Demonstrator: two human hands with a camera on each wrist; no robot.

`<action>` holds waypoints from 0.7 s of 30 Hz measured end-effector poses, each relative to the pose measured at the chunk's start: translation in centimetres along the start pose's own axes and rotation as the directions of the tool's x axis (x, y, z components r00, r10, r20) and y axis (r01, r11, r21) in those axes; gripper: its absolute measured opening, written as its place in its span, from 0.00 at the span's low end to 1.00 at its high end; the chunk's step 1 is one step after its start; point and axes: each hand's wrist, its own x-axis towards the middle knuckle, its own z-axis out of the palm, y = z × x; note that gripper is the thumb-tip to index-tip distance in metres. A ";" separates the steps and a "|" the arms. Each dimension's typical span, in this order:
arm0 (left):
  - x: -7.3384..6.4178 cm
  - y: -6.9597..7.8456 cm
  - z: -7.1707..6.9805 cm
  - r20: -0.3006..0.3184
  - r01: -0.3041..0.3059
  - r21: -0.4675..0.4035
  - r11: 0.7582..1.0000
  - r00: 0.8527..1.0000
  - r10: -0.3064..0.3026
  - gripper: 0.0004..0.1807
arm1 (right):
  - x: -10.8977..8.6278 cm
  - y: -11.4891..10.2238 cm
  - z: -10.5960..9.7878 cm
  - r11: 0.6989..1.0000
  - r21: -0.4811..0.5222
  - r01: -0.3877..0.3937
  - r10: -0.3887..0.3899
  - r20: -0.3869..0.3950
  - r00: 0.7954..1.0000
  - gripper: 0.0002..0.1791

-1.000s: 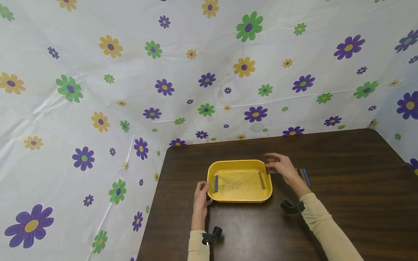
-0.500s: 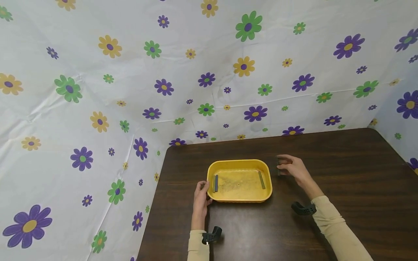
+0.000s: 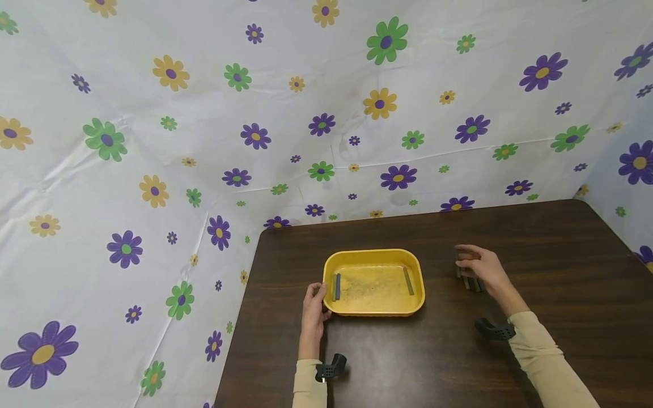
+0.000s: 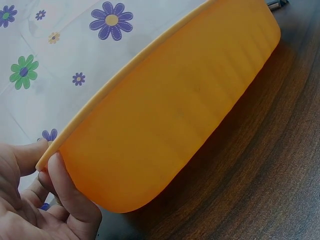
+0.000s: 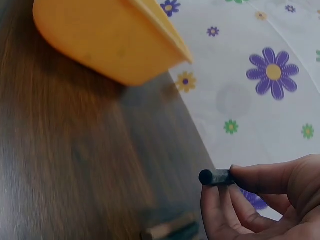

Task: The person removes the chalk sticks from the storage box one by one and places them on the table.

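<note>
In the head view, a yellow plastic tray (image 3: 374,313) sits on the dark table. My left hand (image 3: 313,309) pinches its left rim, thumb and fingers on either side of the edge in the left wrist view. Inside it, a blue stick (image 3: 338,287) lies beside an olive stick (image 3: 334,288) at the left, and another olive stick (image 3: 408,281) lies at the right. My right hand (image 3: 483,267), right of the tray, pinches a dark round stick (image 5: 216,177) between thumb and fingers. Close below that hand, several sticks (image 3: 475,284) lie on the table, partly hidden by it.
The wood-grain table (image 3: 393,362) reaches back to a white flowered sheet (image 3: 285,192) behind and at the sides. Black wrist mounts are on the left wrist (image 3: 329,369) and right wrist (image 3: 495,330).
My right hand has moved right from the tray's right rim, carrying the dark round stick, to over the sticks on the table. The left hand and the tray stay put.
</note>
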 end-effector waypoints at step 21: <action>0.0 0.0 -0.1 0.015 -0.013 -0.023 1.000 1.000 0.013 0.16 | -0.8 3.0 -2.9 0.980 -0.198 -0.021 -0.004 -0.126 0.992 0.27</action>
